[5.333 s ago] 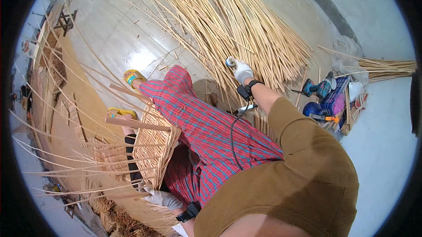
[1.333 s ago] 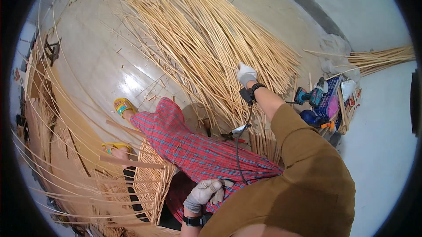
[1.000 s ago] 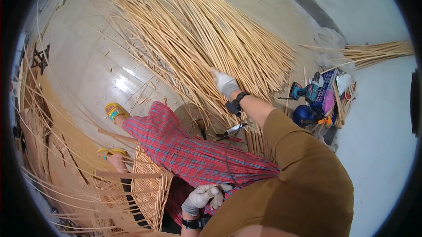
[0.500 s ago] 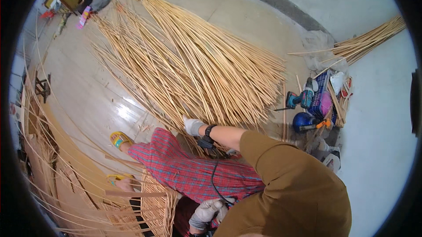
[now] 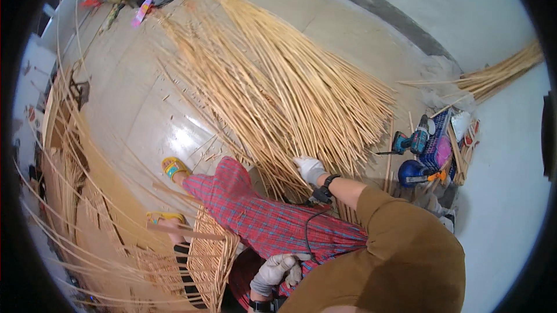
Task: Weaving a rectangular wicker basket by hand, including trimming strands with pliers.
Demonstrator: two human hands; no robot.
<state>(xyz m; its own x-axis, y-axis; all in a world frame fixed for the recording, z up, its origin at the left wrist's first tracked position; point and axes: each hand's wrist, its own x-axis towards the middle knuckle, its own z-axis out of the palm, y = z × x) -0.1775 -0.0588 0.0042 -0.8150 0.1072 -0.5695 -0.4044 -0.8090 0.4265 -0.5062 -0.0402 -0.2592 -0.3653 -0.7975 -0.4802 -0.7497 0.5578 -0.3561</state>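
Observation:
My right hand (image 5: 311,170), in a white glove, is over the lower ends of the spread wicker rods (image 5: 313,92), its fingers pinched together at a rod. Which rod they grip is hard to see. My left hand (image 5: 277,271), also gloved, rests by my lap with its fingers curled; what is inside them, if anything, is hidden. Next to it, at my left knee, leans a partly woven wicker basket (image 5: 212,246), its long loose stakes fanning out to the left. A black cable runs from the band on my right wrist across the red checked cloth (image 5: 261,217) over my legs.
To the right stand a blue plastic basket (image 5: 435,144), a cordless drill (image 5: 415,139) and a round blue object (image 5: 411,173). More rods (image 5: 505,74) lean by the wall. Scraps lie on the floor (image 5: 139,115) and a brown board (image 5: 116,179) is at left.
My right hand has moved right along the rod ends. The whole view has shifted, so the rods and tools appear further right and lower. My left hand stays by my lap.

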